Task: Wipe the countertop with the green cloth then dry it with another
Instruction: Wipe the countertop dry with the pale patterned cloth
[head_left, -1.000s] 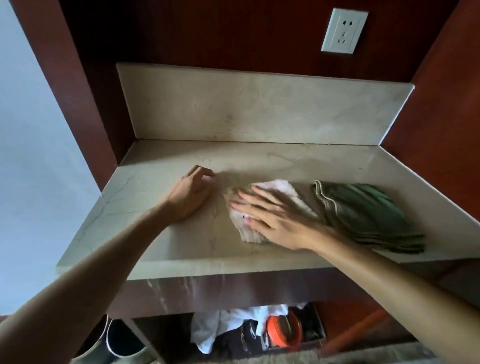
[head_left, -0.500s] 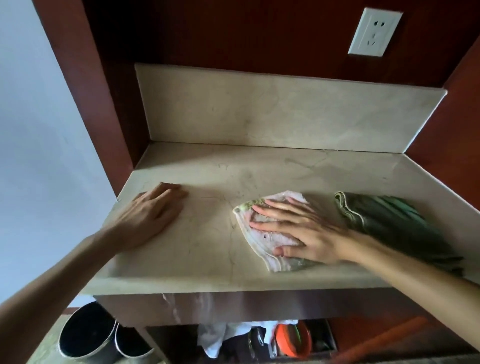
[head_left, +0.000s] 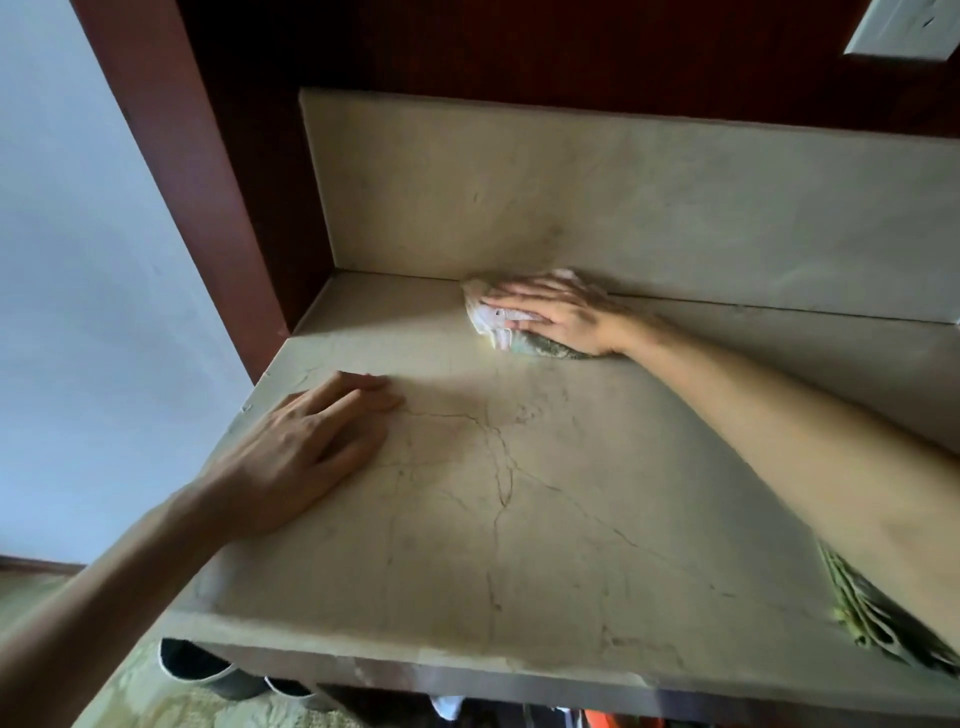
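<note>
Right hand (head_left: 558, 317) pressing flat, grip open, on pale cloth (head_left: 485, 317) at worktop (head_left: 519, 493) back edge; left hand (head_left: 306, 447) resting flat, empty. Green cloth (head_left: 872, 618) lying aside: wiping likely done, drying underway.

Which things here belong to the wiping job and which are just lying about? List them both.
In the job:
- pale cloth under the right hand, at the backsplash
- green cloth at the front right edge, half hidden by the arm
- countertop
- left hand, flat on the counter

Lying about:
- wall socket
- bins under the counter
</note>
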